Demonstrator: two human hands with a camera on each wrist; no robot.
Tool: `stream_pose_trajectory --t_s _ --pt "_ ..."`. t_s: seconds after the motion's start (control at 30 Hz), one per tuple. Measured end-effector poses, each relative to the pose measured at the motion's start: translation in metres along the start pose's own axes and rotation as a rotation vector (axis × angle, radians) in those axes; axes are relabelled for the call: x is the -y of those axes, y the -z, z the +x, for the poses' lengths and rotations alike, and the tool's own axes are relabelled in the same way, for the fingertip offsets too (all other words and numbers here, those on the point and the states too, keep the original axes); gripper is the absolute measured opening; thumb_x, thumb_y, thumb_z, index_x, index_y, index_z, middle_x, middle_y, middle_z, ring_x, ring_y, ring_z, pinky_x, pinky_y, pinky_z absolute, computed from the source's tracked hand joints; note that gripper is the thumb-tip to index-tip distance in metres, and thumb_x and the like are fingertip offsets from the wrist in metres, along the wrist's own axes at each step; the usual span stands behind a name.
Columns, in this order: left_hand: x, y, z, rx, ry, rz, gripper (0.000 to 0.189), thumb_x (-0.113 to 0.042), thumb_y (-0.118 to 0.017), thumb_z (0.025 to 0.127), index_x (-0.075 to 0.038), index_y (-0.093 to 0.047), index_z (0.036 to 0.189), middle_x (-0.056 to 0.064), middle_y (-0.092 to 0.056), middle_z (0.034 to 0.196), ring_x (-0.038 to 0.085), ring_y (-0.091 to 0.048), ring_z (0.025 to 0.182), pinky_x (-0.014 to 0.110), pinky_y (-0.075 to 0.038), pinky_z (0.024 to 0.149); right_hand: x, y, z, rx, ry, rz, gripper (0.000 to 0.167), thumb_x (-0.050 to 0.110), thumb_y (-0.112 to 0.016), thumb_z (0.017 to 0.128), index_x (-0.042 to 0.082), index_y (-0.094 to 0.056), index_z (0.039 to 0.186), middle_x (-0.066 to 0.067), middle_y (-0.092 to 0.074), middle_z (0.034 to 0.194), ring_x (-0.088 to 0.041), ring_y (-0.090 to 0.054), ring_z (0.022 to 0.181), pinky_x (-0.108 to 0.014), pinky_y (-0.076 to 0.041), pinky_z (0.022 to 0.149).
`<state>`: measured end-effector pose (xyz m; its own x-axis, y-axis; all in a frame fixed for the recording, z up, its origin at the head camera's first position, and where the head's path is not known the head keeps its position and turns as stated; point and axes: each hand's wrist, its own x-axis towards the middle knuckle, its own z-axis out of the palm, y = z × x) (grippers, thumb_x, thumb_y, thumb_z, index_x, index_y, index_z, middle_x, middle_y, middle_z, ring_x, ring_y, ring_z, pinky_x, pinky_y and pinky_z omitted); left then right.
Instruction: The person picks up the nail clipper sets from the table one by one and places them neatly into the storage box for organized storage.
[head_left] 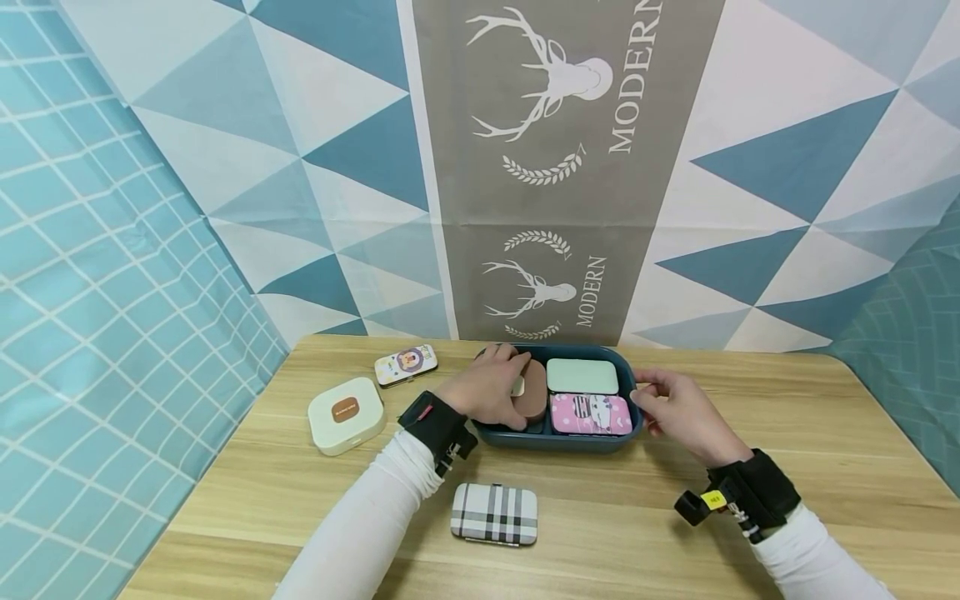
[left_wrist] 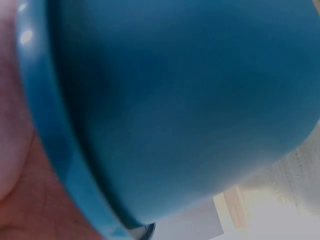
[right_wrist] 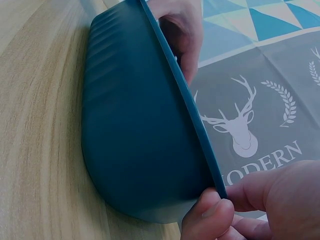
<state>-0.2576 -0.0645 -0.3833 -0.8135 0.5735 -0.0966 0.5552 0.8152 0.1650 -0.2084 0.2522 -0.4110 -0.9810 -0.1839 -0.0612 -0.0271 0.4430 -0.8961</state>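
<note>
A dark blue plastic storage box (head_left: 592, 444) stands at the back middle of the table, its ribbed outer wall (right_wrist: 135, 110) seen in the right wrist view. Inside, on the left, lies a brown rounded case (head_left: 535, 392). My left hand (head_left: 489, 387) reaches over the box's left end and grips this case, covering part of it. On the right of the box lie a mint green case (head_left: 581, 376) and, nearer me, a pink cartoon-cat case (head_left: 591, 414). My right hand (head_left: 686, 412) pinches the box's right rim between thumb and fingers.
Left of the box lie a cream square case (head_left: 347, 415) with a brown label and a small white case with a cartoon picture (head_left: 406, 365). A black-and-white plaid case (head_left: 494, 514) lies in front. A patterned cloth (head_left: 360, 167) hangs behind the wooden table (head_left: 600, 533).
</note>
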Motion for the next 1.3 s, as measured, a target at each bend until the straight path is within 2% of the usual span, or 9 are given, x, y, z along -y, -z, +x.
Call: stream_pose_trajectory --t_s 0.27,0.53,1.03,1.3 --pt "-0.002 0.005 -0.005 -0.016 -0.015 -0.032 0.102 -0.041 -0.086 0.083 -0.005 -0.038 0.164 0.014 -0.043 0.155 0.03 -0.038 0.142 0.04 -0.035 0.12 -0.001 0.0 0.0 -0.003 0.003 -0.01 0.049 0.008 -0.059 0.107 -0.01 -0.047 0.151 -0.017 -0.06 0.098 -0.024 -0.06 0.068 -0.031 -0.056 0.06" --pt "-0.001 0.006 -0.008 -0.037 -0.031 -0.064 0.103 -0.043 -0.087 0.082 -0.005 -0.037 0.164 0.014 -0.044 0.153 0.029 -0.04 0.139 0.04 -0.039 0.116 0.0 0.0 -0.001 -0.001 -0.004 -0.006 0.049 0.009 -0.059 0.108 -0.01 -0.047 0.151 -0.018 -0.06 0.099 -0.025 -0.06 0.069 -0.031 -0.056 0.061" --pt "0.008 0.007 -0.015 -0.08 -0.046 -0.106 0.104 -0.042 -0.087 0.082 -0.003 -0.036 0.164 0.015 -0.043 0.154 0.031 -0.038 0.142 0.042 -0.037 0.118 0.0 0.0 -0.001 0.0 -0.002 -0.007 0.05 0.01 -0.059 0.108 -0.01 -0.046 0.152 -0.018 -0.06 0.101 -0.025 -0.061 0.07 -0.031 -0.056 0.061" --pt "0.012 0.013 -0.025 -0.116 -0.045 -0.148 0.104 -0.044 -0.087 0.082 -0.004 -0.036 0.164 0.015 -0.042 0.155 0.032 -0.039 0.141 0.042 -0.04 0.115 0.001 0.0 -0.001 0.002 -0.009 0.002 0.05 0.009 -0.058 0.109 -0.01 -0.045 0.153 -0.018 -0.059 0.101 -0.025 -0.06 0.071 -0.031 -0.056 0.061"
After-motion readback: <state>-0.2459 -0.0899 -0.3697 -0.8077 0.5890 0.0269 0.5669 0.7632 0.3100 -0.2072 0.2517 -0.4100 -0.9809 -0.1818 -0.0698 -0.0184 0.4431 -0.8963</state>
